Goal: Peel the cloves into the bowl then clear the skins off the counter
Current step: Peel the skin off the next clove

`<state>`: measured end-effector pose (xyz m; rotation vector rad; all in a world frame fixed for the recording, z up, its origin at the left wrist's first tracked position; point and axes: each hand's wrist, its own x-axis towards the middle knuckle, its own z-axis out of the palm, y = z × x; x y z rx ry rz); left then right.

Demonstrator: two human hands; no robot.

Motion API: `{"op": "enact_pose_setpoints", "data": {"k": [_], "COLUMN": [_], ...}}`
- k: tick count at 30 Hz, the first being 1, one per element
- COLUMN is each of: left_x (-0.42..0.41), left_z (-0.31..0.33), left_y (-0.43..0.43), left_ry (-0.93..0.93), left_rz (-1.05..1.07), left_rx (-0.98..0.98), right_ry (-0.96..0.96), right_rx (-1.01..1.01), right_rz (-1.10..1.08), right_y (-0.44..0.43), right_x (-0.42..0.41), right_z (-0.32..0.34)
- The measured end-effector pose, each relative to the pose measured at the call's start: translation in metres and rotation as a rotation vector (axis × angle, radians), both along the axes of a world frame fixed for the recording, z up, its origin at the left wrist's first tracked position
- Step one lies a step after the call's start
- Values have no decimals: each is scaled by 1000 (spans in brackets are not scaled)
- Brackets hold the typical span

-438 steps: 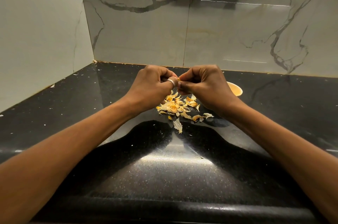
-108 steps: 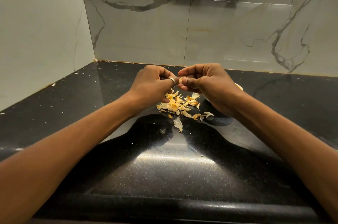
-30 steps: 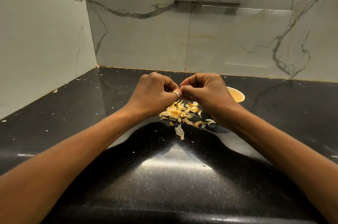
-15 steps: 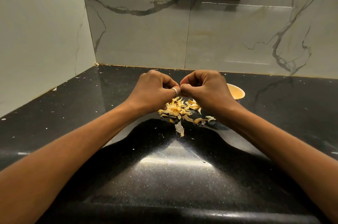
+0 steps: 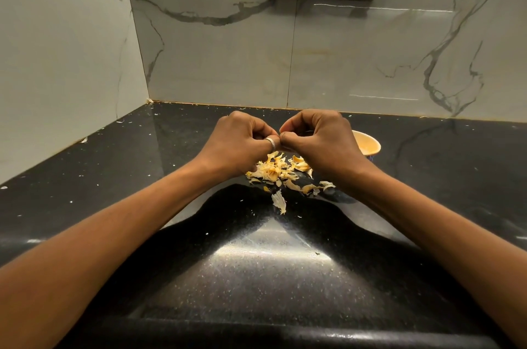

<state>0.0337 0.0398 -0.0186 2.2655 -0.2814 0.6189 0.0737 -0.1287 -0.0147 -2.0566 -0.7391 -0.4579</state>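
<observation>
clove: hidden between left hand (image 5: pixel 242 143) and right hand (image 5: pixel 319 143) | bowl (image 5: pixel 368 144): partly behind right hand | forearms (image 5: pixel 85 263): cut by edges

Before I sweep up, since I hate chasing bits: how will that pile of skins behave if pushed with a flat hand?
Probably very light: the pile of skins is thin, curled, papery flakes, so it would likely scatter rather than slide as one. Likely brittle too, since tiny flecks already dot the black counter around it.
</observation>
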Motion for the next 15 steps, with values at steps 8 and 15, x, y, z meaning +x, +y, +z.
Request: {"op": "enact_pose_setpoints", "data": {"k": [8,15], "left_x": [2,2], "left_z": [-1,-1], "left_y": [2,1], "left_ry": [15,-14], "left_rz": [5,38], "left_rx": [-26,35], "right_ry": [19,70], "right_rx": [1,21], "right_rz": [39,47], "right_y": [-1,-1], "right_x": [2,0], "right_z": [1,2]}}
